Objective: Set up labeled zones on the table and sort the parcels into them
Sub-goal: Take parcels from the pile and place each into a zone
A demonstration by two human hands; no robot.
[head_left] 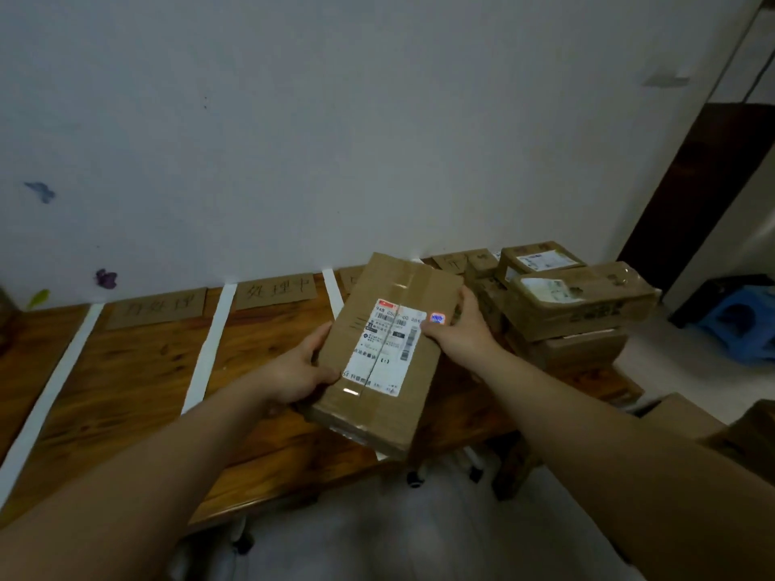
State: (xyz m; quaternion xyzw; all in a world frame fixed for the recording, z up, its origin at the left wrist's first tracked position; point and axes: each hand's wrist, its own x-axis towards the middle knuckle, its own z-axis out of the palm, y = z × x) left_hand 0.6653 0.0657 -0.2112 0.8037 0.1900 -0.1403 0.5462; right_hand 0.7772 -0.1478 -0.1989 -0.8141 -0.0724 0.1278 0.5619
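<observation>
I hold a long brown cardboard parcel (398, 287) with a white shipping label above the wooden table (126, 371). My left hand (300, 371) grips its left edge, thumb on top. My right hand (461, 333) grips its right edge, the thumb pressed beside the label. White tape strips (209, 345) divide the table into zones. Handwritten cardboard signs (274, 290) stand against the wall at the back of each zone; another sign (157, 308) marks the zone to the left. A stack of labelled parcels (578, 304) fills the table's right end.
A white wall rises behind the table. A blue plastic stool (742, 325) stands on the floor at the right, near a dark door. More cardboard boxes (687, 417) sit low at the right, beside the table's edge.
</observation>
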